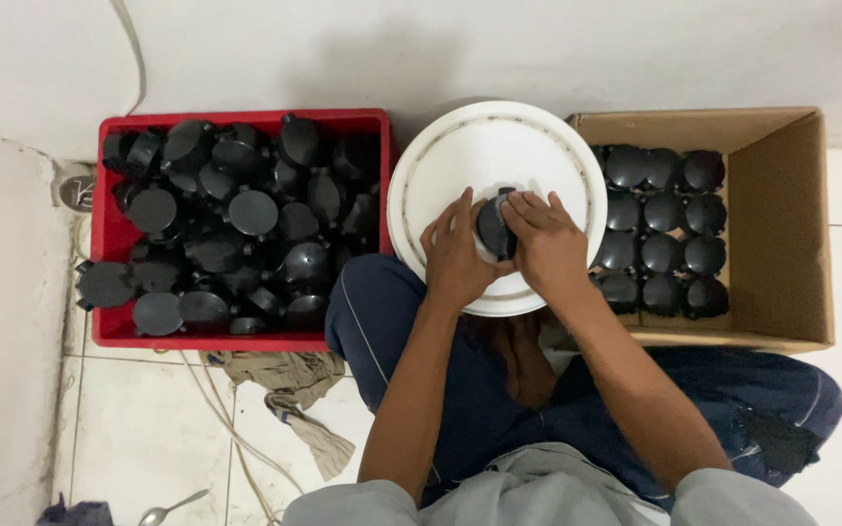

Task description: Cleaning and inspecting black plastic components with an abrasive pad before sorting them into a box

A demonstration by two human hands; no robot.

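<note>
At the far left a pale wall (2, 321) closes in on the tiled floor (148, 429), where a metal spoon (172, 507) lies near the bottom edge and a crumpled khaki cloth (289, 385) sits with thin cords running past it. Just above the cloth stands a red plastic crate (104, 234), heaped loosely with dark round plastic parts (246, 214), some spilling over its left rim; its right wall stands just beside a white round upturned bucket (538, 146) that serves as the work surface. The person's blue-trousered knee (372, 302) pushes up between crate and bucket, leaving little room there. Over the bucket's middle the left hand (455, 258) is curled around the left side of a dark round part (494, 229), and the right hand (548, 244) grips it from the right with fingers laid over its top, so both hands grasp the one piece. The bucket's right edge overlaps an open cardboard box (782, 224), where more dark round parts (665, 234) lie in neat rows along its left half; the box's right half is bare cardboard. Beyond it lies tiled floor, and the back wall (538, 49) runs close behind all three containers.
</note>
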